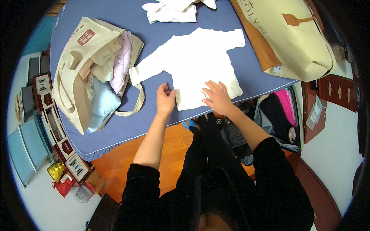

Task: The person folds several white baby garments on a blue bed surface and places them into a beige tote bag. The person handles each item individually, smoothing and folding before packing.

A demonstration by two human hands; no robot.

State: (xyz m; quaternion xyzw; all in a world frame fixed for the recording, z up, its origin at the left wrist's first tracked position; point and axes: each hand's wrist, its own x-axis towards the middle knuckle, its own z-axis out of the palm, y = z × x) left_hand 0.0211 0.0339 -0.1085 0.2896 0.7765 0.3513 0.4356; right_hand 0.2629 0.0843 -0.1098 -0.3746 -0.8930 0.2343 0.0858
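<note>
A small white long-sleeved top (202,63) lies spread on the blue-covered bed (153,31), its hem towards me and its sleeves out to both sides. My left hand (166,99) is at the hem's left corner, fingers curled and thumb against the cloth's edge; whether it pinches the cloth I cannot tell. My right hand (218,96) rests on the lower part of the top with its fingers spread. Beyond the top lie other folded white clothes (173,13), partly cut off by the picture's edge.
An open beige fabric bag (70,83) stuffed with clothes and a light blue item (104,98) stands left. A large cream and brown bag (300,43) lies right. Below the bed's right edge is an open container of clothes (274,115). A shelf unit (57,121) stands far left.
</note>
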